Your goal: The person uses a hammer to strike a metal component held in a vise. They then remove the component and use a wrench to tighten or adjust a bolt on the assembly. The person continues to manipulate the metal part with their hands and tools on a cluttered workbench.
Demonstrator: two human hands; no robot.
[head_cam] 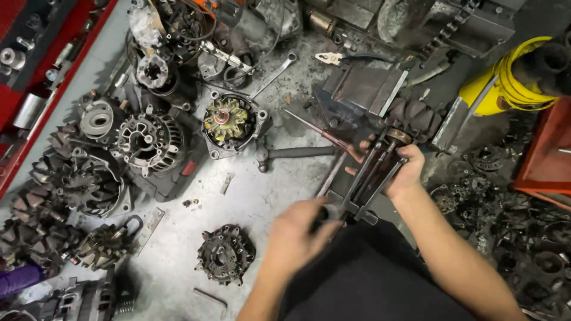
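your left hand (pixel 295 236) is low at the middle of the view, its fingers wrapped tight around the short dark handle end of a dark steel multi-armed puller tool (pixel 367 178). your right hand (pixel 399 170) is beyond it, its fingers curled about the puller's long thin arms near their far ends. the puller runs slantwise from your left hand up toward a dark ribbed rotor (pixel 415 116) clamped in a grey steel bench vise (pixel 364 88), and its arms meet the rotor's shaft end; whether the hooks have caught cannot be told.

the grimy grey metal desk (pixel 256 196) carries a good deal besides. an open alternator housing with yellowish copper windings (pixel 229 120) lies near the middle, a silver open-ended spanner (pixel 272 75) just beyond it. a silver finned alternator casing (pixel 148 138) lies to its left, with several dark claw-pole rotors (pixel 77 178) further left. a small dark round end plate (pixel 225 254) lies close to your left forearm. a yellow ribbed container (pixel 510 83) stands at the far right, and a red tool tray (pixel 35 71) runs along the left edge.
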